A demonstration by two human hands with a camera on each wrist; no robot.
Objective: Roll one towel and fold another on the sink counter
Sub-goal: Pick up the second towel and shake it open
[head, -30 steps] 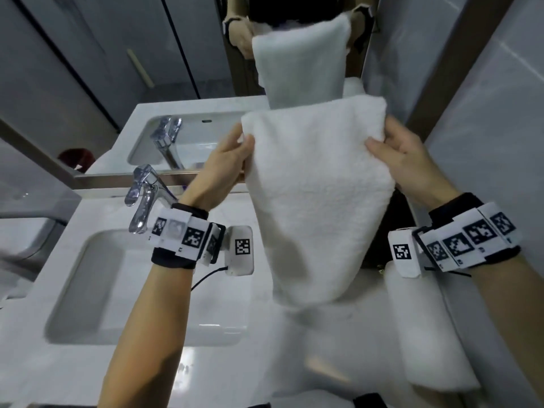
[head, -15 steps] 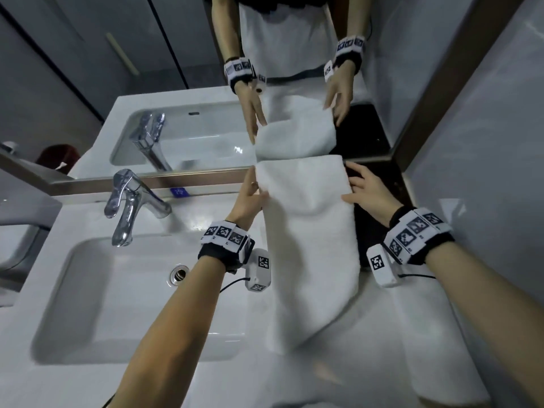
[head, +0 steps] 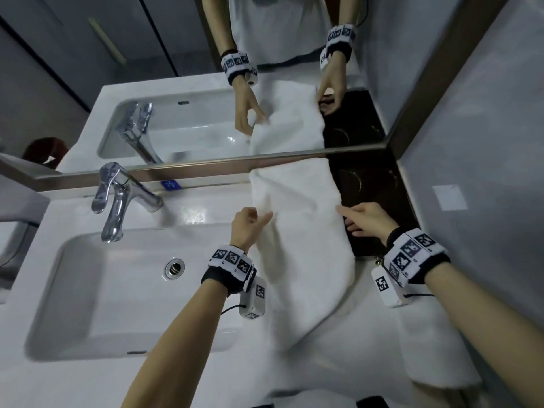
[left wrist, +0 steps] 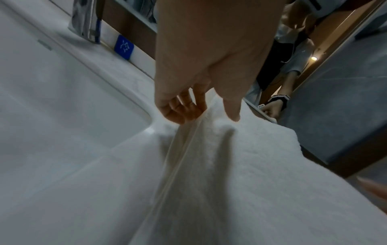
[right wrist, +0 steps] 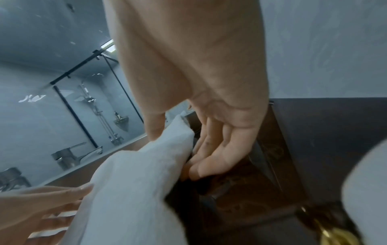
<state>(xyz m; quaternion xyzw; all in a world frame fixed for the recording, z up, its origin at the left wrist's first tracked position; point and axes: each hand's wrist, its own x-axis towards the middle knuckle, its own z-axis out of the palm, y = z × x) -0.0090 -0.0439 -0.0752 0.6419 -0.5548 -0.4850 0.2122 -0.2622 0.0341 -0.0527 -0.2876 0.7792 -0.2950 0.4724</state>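
Fingers (left wrist: 184, 109) of left hand (head: 247, 228) and right hand (head: 365, 219) pinching opposite edges of one towel (head: 300, 237) on counter (head: 188, 213); second towel (head: 435, 348) lying alongside.

A small blue label (left wrist: 124, 46) stands on the ledge under the mirror, its white marks too blurred to read; the wristbands (head: 231, 259) carry black-and-white square codes, no words.

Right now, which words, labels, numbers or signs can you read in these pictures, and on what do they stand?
No text is readable.
Small blue square sticker below the mirror: white marks, too blurred to read.
White wristbands: black-and-white square code markers, no letters.
Dark brown box with faint round emblems: illegible.
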